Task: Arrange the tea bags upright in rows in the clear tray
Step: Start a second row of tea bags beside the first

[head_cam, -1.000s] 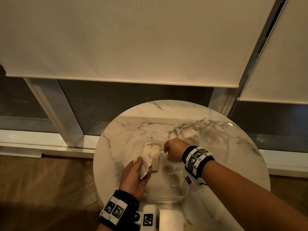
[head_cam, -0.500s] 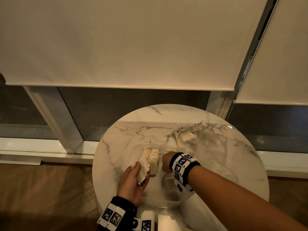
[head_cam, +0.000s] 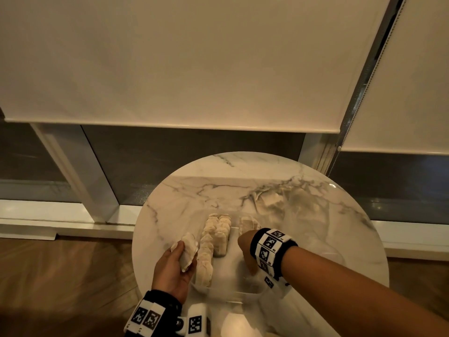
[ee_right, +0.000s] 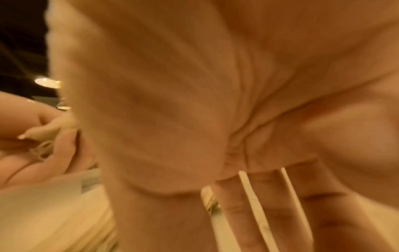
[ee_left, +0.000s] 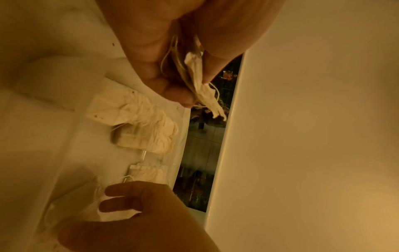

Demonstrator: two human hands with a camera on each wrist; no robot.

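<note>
**Left hand holds a small bundle of tea bags beside the tray; right hand dips into it**

From the head camera I see the round marble table (head_cam: 303,190) under me, with the clear tray (head_cam: 245,296) at about 6 o'clock on its top. Two rows of tea bags (head_cam: 213,242) stand upright along the tray's 9 o'clock side, pressed against each other. A few more upright tea bags (head_cam: 246,223) sit apart from them toward 12 o'clock, just beyond my right wrist.

My left hand (head_cam: 173,268) rests at the tray's 9 o'clock edge, thumb and fingers closed round a small bundle of tea bags (head_cam: 188,250). The left wrist camera shows that bundle (ee_left: 200,85) pinched flat between thumb and fingertips, strings trailing.

My right hand (head_cam: 246,249) reaches down into the tray at about 3 o'clock of the rows. The left wrist view shows its fingers (ee_left: 123,189) loosely spread and fairly straight, over loose tea bags (ee_left: 149,172). The right wrist picture is blurred; two pale strips cross the fingers, and I cannot tell whether they are gripped.

At 1 o'clock on the table lies a crumpled clear plastic bag (head_cam: 289,203).
</note>
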